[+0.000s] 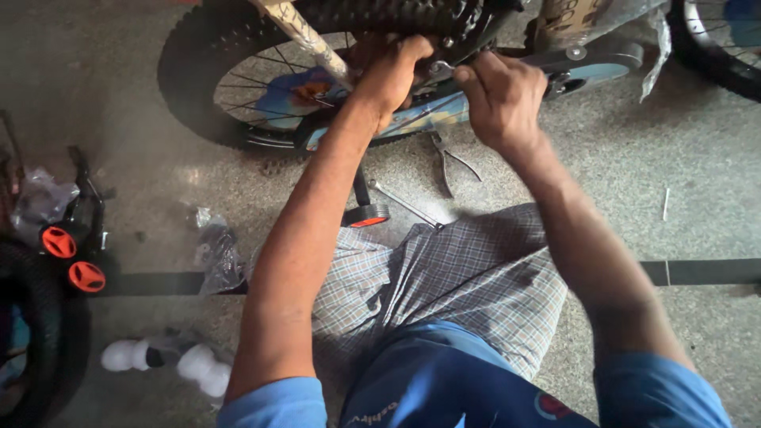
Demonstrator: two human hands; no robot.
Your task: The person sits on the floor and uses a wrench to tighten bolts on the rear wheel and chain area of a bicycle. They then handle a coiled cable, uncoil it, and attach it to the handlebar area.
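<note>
The left hand [392, 75] is gripping the hub area of the small bicycle's rear wheel [238, 87], while the right hand [499, 99] is closing around a spanner [438, 70] at the axle. Pliers [448, 162] and another spanner [400, 202] are lying on the floor just below both hands.

I'm sitting on the bare concrete floor [697, 182] of a bicycle repair or assembly shop: a small bike's wheel [238, 87] before me, pliers [448, 162] and a wrench [400, 202] lying loose, another tyre [709, 51] and plastic-wrapped parts [216, 254] nearby.
</note>
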